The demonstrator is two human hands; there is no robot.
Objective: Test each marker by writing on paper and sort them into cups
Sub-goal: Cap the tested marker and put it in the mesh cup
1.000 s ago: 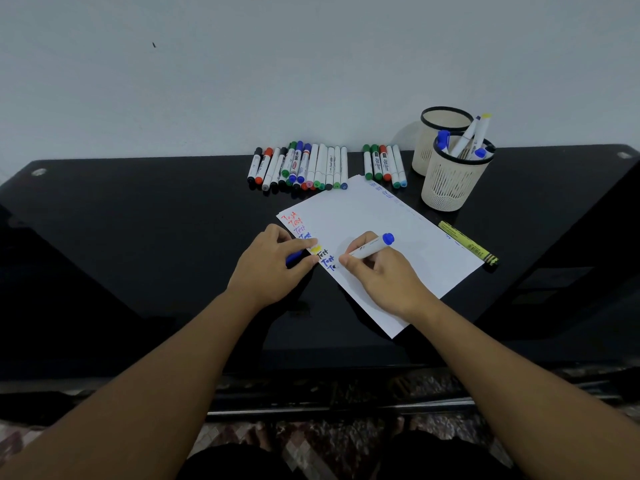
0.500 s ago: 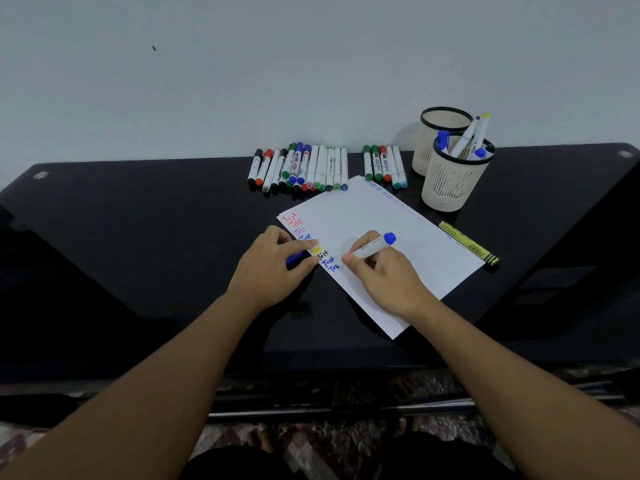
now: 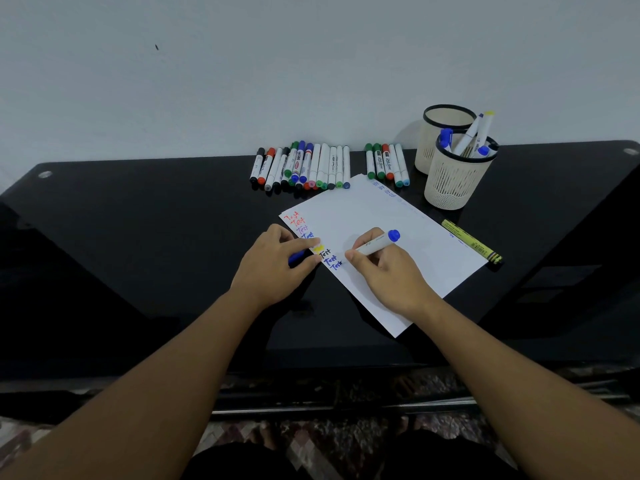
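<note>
At the centre of the glossy black tabletop [image 3: 138, 244] lies the white sheet of paper [image 3: 398, 230], slanted, with a column of "Test" words along its nine o'clock edge. The right hand [image 3: 388, 271] has its fingers clamped on the white-barrelled marker with a blue end [image 3: 375, 243], tip down at the lowest blue word. The left hand [image 3: 273, 268] pins the paper's edge and pinches the marker's blue cap [image 3: 297, 258]. At twelve o'clock lie two rows of untested markers [image 3: 301, 166]; at one o'clock stand two cream perforated cups [image 3: 450, 181], the nearer holding several markers, the farther showing none. A yellow highlighter pen [image 3: 472, 241] lies at three o'clock beside the paper. The marker looks light, stiff and smooth, so it is best held low on the barrel near the tip. The thin paper would slide on the slick top unless pressed.
</note>
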